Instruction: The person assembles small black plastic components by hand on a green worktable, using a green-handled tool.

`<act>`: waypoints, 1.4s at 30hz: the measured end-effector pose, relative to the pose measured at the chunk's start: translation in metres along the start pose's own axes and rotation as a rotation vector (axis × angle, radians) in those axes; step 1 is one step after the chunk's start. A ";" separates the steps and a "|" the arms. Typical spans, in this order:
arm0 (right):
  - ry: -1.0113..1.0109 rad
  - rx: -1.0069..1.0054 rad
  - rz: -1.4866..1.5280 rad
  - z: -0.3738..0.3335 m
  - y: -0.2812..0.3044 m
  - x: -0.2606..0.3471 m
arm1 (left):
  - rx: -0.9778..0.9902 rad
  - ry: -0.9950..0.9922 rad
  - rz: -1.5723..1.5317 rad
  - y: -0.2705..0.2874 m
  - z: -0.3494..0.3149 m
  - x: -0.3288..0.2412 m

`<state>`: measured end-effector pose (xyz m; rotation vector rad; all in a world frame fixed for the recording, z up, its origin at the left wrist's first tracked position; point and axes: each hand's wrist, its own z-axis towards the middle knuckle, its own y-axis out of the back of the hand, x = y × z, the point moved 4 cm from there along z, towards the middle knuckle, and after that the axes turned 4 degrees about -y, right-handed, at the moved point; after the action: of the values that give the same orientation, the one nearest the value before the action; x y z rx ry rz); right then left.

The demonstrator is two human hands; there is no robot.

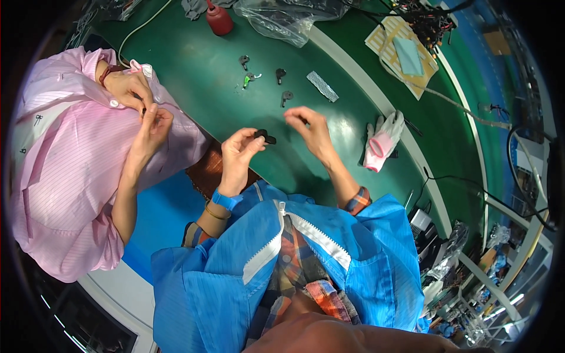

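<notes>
Above the near edge of the green table [206, 88], my left hand [236, 157] pinches a small black plastic part [266, 137] between thumb and fingers. My right hand [315, 134] is raised just to the right of it, fingers bent together. A dark bit shows among those fingertips, too small to name. Farther out lie several small dark hook-shaped parts [286, 97], one of them with a bright green piece [248, 80] on it. A silvery strip [322, 86] rests to their right.
White-and-pink gloves [381, 141] lie right of my right hand. A red squeeze bottle [219, 20] and clear plastic bags [288, 17] are at the back. At left, a co-worker in pink [88, 147] handles something small. Cardboard sheets [406, 53] and cables lie far right.
</notes>
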<state>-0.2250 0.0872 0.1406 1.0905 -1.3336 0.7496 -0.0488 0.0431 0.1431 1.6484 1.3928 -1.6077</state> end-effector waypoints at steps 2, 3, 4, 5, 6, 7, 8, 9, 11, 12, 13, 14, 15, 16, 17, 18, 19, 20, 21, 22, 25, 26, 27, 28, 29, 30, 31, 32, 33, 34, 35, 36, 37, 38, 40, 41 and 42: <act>-0.021 0.028 -0.103 0.029 -0.003 -0.015 | -0.027 0.006 0.008 0.015 0.013 0.010; -0.020 0.036 -0.102 0.043 -0.006 -0.021 | -0.055 0.017 0.017 0.024 0.020 0.017; 0.033 0.047 -0.202 0.057 -0.011 -0.021 | -0.079 0.027 0.026 0.030 0.027 0.019; 0.085 0.057 -0.301 0.069 -0.016 -0.022 | -0.102 0.039 0.035 0.034 0.033 0.022; 0.086 0.059 -0.302 0.081 -0.020 -0.028 | -0.103 0.038 0.034 0.035 0.040 0.022; 0.137 0.053 -0.338 0.091 -0.026 -0.032 | -0.120 0.035 0.035 0.036 0.048 0.022; 0.190 0.049 -0.372 0.101 -0.033 -0.036 | -0.138 0.032 0.037 0.038 0.055 0.021; 0.242 0.043 -0.407 0.109 -0.038 -0.040 | -0.155 0.029 0.038 0.040 0.062 0.021; 0.295 0.040 -0.440 0.121 -0.043 -0.045 | -0.175 0.026 0.040 0.043 0.071 0.021; 0.292 0.050 -0.508 0.126 -0.046 -0.047 | -0.180 0.035 0.025 0.045 0.074 0.023; 0.289 0.059 -0.576 0.131 -0.049 -0.049 | -0.185 0.044 0.009 0.046 0.077 0.024; 0.285 0.068 -0.643 0.135 -0.051 -0.051 | -0.189 0.052 -0.006 0.047 0.081 0.026; 0.282 0.076 -0.711 0.139 -0.054 -0.053 | -0.193 0.061 -0.022 0.049 0.084 0.028; 0.284 0.080 -0.711 0.141 -0.055 -0.054 | -0.197 0.061 -0.023 0.051 0.088 0.029; 0.295 0.078 -0.711 0.143 -0.055 -0.054 | -0.210 0.055 -0.030 0.054 0.094 0.029; 0.307 0.075 -0.712 0.145 -0.055 -0.055 | -0.223 0.049 -0.037 0.056 0.100 0.029; 0.319 0.072 -0.712 0.147 -0.055 -0.055 | -0.235 0.044 -0.044 0.059 0.105 0.029; 0.331 0.069 -0.712 0.149 -0.055 -0.056 | -0.247 0.038 -0.050 0.062 0.109 0.029; 0.329 0.070 -0.712 0.150 -0.057 -0.055 | -0.248 0.040 -0.051 0.063 0.111 0.030; 0.327 0.077 -0.730 0.150 -0.061 -0.055 | -0.249 0.045 -0.067 0.064 0.113 0.031; 0.319 0.094 -0.777 0.151 -0.072 -0.055 | -0.250 0.059 -0.112 0.066 0.117 0.033; 0.317 0.094 -0.774 0.151 -0.073 -0.055 | -0.250 0.062 -0.109 0.068 0.117 0.033; 0.326 0.102 -0.790 0.151 -0.074 -0.055 | -0.246 0.064 -0.089 0.069 0.117 0.033; 0.336 0.110 -0.805 0.151 -0.074 -0.056 | -0.242 0.067 -0.069 0.071 0.117 0.033; 0.345 0.118 -0.821 0.151 -0.075 -0.056 | -0.239 0.070 -0.049 0.072 0.117 0.033; 0.355 0.126 -0.837 0.151 -0.076 -0.056 | -0.234 0.072 -0.030 0.073 0.118 0.034; 0.354 0.126 -0.835 0.150 -0.076 -0.058 | -0.235 0.073 -0.028 0.073 0.119 0.034; 0.389 0.132 -0.832 0.149 -0.077 -0.058 | -0.197 0.036 0.026 0.071 0.120 0.033; 0.425 0.138 -0.830 0.148 -0.077 -0.058 | -0.160 -0.002 0.079 0.069 0.123 0.033; 0.462 0.144 -0.828 0.146 -0.076 -0.058 | -0.121 -0.041 0.132 0.066 0.125 0.032; 0.498 0.149 -0.827 0.145 -0.075 -0.059 | -0.081 -0.079 0.185 0.064 0.126 0.031; 0.499 0.151 -0.826 0.144 -0.075 -0.057 | -0.084 -0.079 0.185 0.065 0.127 0.032; 0.540 0.151 -0.793 0.141 -0.074 -0.054 | -0.049 -0.073 0.192 0.065 0.127 0.033; 0.581 0.149 -0.760 0.137 -0.073 -0.047 | -0.014 -0.068 0.198 0.065 0.127 0.034; 0.664 0.148 -0.692 0.128 -0.071 -0.034 | 0.054 -0.057 0.210 0.064 0.126 0.035; 0.660 0.146 -0.697 0.123 -0.066 -0.028 | 0.059 -0.055 0.207 0.063 0.125 0.035; 0.662 0.170 -0.684 0.117 -0.062 -0.022 | 0.079 -0.034 0.199 0.062 0.122 0.035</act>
<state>-0.2147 -0.0393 0.0965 1.1897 -0.3016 0.6220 -0.0595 -0.0730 0.0637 1.7369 1.1224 -1.5854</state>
